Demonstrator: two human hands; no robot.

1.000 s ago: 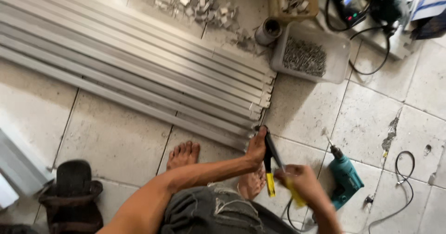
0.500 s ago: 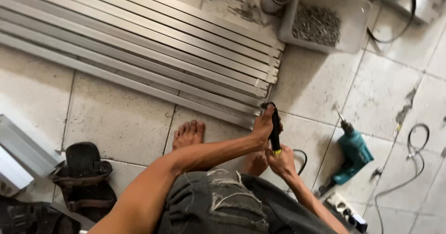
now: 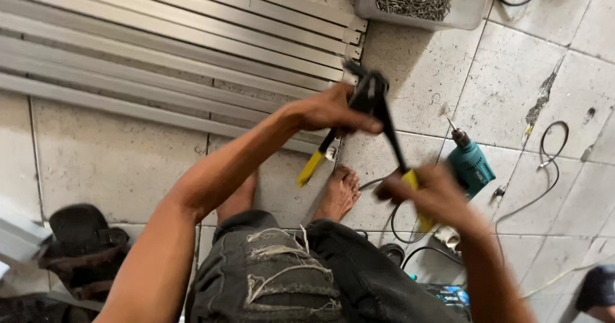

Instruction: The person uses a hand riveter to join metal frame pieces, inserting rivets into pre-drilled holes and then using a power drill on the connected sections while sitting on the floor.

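Firmly, a black hand riveter with yellow-tipped handles (image 3: 375, 121) is gripped — left hand (image 3: 330, 110) fingers wrapped around one handle, right hand (image 3: 430, 195) fingers closed on the other — just beyond the fingertips lie long grey aluminium profiles (image 3: 173, 47).

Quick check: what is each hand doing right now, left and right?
Left hand: closed around one handle of the rivet tool.
Right hand: closed on the other yellow-tipped handle; blurred, but holding.
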